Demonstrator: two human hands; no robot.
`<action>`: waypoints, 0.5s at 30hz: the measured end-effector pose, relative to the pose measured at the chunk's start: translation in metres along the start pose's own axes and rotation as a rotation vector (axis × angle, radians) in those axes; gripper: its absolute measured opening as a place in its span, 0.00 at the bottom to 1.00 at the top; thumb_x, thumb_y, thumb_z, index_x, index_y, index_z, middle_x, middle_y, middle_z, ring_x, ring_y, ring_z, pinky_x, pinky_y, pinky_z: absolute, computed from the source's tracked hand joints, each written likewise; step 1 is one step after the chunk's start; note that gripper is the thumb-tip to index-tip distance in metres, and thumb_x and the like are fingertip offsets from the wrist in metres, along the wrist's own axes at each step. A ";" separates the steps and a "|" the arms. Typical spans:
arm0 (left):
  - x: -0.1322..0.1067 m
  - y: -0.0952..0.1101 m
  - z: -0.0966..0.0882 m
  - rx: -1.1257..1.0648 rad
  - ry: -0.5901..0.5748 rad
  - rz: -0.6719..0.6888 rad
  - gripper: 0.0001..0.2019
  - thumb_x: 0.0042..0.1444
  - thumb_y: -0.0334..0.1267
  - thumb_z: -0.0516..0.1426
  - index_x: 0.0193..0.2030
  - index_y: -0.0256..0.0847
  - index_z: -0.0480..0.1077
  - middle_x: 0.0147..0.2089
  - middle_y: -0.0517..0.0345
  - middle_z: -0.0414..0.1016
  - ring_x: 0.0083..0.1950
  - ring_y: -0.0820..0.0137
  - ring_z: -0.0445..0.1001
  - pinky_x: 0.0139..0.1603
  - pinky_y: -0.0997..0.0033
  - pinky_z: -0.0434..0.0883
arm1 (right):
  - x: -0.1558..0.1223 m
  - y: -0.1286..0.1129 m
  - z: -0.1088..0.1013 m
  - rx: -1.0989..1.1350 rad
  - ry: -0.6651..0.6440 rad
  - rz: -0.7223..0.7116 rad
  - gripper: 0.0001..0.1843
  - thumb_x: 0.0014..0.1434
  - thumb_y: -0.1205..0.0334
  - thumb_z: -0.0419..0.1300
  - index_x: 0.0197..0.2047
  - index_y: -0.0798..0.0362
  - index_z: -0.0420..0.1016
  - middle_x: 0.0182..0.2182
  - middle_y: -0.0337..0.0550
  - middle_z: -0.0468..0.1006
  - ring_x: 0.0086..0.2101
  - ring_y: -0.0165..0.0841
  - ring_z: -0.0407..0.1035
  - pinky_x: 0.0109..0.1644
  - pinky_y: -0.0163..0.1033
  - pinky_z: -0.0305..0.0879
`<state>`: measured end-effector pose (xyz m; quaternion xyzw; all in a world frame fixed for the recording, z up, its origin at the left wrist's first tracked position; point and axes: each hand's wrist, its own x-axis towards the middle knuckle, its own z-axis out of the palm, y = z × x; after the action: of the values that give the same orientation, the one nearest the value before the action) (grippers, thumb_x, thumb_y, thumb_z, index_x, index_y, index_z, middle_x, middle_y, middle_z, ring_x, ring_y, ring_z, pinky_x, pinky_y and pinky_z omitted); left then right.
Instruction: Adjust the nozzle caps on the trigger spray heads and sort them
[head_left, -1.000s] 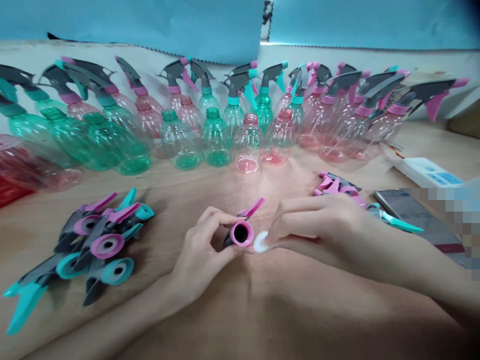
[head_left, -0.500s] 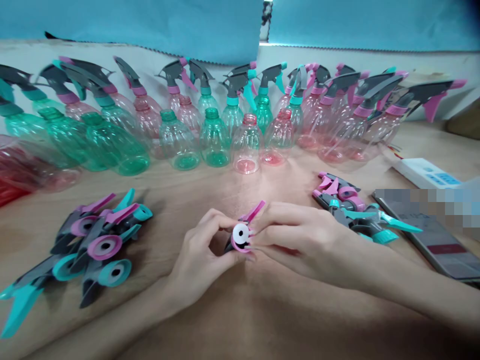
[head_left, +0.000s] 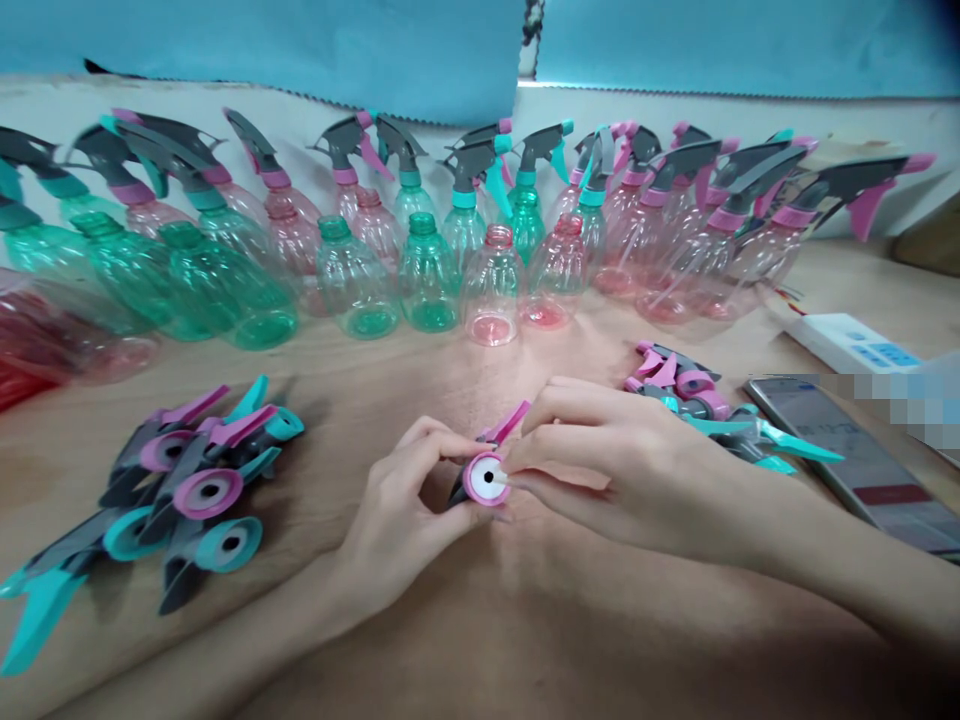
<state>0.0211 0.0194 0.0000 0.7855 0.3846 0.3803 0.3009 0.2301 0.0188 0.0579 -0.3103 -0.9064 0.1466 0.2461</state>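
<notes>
My left hand [head_left: 397, 515] is closed around a grey trigger spray head [head_left: 457, 488] with a pink collar and pink trigger. The open end of the collar faces me. Inside it lies a white washer [head_left: 483, 490] with a dark hole at its centre, seated flat within the pink rim. From the right, my right hand [head_left: 622, 460] reaches over, thumb and forefinger closed at the washer's right edge. Its other fingers are curled, and the back of the spray head is hidden by my hands.
Spray heads [head_left: 208, 492] in pink and teal lie heaped at left; more spray heads [head_left: 697, 385] lie at right. A phone [head_left: 847, 450] and a white box [head_left: 847, 335] are beyond them. Green and pink bottles [head_left: 431, 280], some with spray heads on, line the back.
The white washer, tilted and partly out of the collar before, now sits flat inside the pink rim. My right hand's fingers have shifted at its edge; my left hand has stayed put.
</notes>
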 end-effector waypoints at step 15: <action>0.001 0.002 0.001 0.069 0.021 0.157 0.10 0.52 0.35 0.64 0.40 0.41 0.70 0.35 0.60 0.72 0.36 0.71 0.71 0.33 0.73 0.68 | -0.002 0.001 0.005 -0.048 -0.069 -0.022 0.11 0.63 0.62 0.55 0.38 0.56 0.77 0.32 0.44 0.72 0.30 0.30 0.66 0.30 0.35 0.60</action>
<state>0.0232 0.0192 0.0009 0.8191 0.3379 0.3973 0.2387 0.2288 0.0176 0.0526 -0.3008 -0.9210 0.1326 0.2089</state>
